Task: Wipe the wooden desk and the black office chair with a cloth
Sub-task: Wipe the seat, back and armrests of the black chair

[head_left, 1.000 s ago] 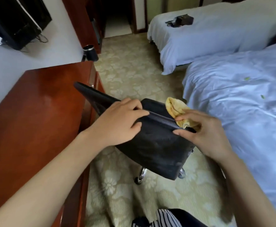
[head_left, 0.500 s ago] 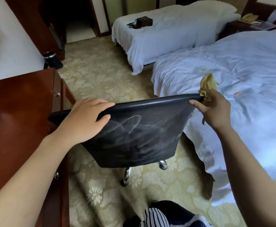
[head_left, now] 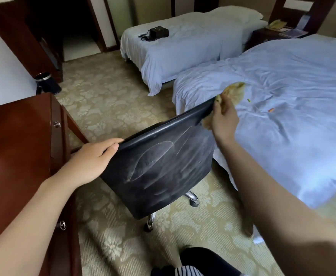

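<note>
Sliding along the top edge of the black office chair (head_left: 163, 172), the right hand (head_left: 223, 120) had carried the yellow cloth (head_left: 235, 92) out to the chair's far corner, while the left hand (head_left: 89, 162) had ended up at its near corner. Both hands were closed: the left curled over the top edge, steadying the chair, and the right bunched round the cloth, which was pressed against that corner. The step in hand looked like wiping the backrest's rim. The next move probably called for working down the back panel, which was dull grey with dust and streaked by curved wipe marks. The wooden bench (head_left: 17, 146), glossy and reddish, stood just beside the chair on the left hand's side.
</note>
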Action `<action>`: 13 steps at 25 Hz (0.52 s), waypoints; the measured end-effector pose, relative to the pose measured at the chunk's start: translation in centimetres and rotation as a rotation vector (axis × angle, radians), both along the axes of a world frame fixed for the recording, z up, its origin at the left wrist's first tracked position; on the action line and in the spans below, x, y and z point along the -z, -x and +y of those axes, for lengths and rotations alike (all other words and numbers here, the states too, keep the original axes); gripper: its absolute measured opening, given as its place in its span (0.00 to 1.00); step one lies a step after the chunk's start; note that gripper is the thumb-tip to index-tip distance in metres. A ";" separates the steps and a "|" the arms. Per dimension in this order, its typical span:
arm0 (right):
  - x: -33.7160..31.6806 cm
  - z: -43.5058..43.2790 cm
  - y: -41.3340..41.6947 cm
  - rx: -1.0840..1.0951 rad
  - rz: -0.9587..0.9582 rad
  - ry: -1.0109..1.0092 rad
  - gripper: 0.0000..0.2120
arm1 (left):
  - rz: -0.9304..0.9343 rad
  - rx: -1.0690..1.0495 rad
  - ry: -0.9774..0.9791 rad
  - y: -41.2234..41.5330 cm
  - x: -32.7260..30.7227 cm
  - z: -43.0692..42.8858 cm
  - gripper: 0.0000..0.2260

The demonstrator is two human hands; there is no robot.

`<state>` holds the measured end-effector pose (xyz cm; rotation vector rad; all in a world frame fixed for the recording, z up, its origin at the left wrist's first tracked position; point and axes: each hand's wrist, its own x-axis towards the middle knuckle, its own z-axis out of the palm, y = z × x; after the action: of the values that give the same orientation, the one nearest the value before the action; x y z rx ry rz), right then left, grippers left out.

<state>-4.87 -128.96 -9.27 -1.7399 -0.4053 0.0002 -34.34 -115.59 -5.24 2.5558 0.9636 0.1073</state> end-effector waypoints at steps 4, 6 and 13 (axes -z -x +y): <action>0.0 0.0 6.5 -0.043 -0.130 -0.025 0.18 | -0.210 -0.008 0.094 -1.3 1.6 -1.3 0.15; 0.3 -0.2 9.8 -0.118 -0.200 -0.015 0.18 | -0.281 0.001 0.113 -1.8 2.0 -1.7 0.15; 4.3 -2.1 15.3 -0.592 -0.816 0.182 0.18 | -0.395 -0.013 0.209 -2.3 3.3 -1.5 0.14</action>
<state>-20.17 -131.06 -13.59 -1.6758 -1.5443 -0.2600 -32.01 -117.05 -8.57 2.2226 0.7908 0.4705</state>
